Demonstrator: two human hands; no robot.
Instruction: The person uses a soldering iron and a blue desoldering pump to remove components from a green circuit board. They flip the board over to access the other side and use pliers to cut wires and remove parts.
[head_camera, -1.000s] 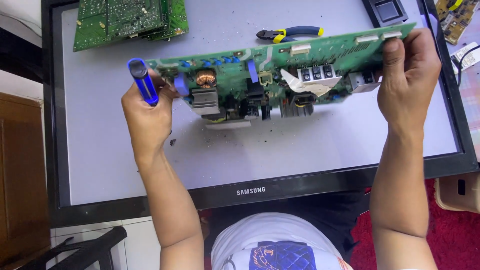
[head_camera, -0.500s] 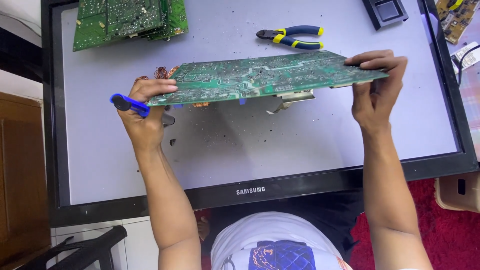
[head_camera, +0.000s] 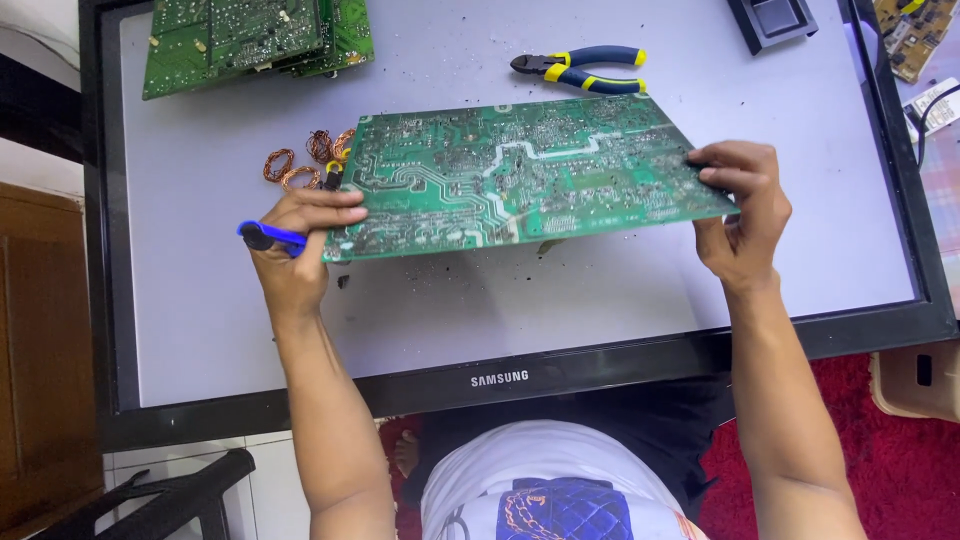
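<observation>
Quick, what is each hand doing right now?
Left hand: closed on the left edge of the green circuit board, with a blue-handled tool also in its grip.
Right hand: closed on the board's right edge.

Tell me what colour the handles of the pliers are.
The pliers have dark blue handles with yellow trim, seen in the head view.

green circuit board (head_camera: 520, 175), blue tool handle (head_camera: 268, 236)

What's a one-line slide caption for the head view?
Both hands, left hand also gripping a blue-handled tool, hold a green circuit board solder-side up above a flat monitor.
</observation>
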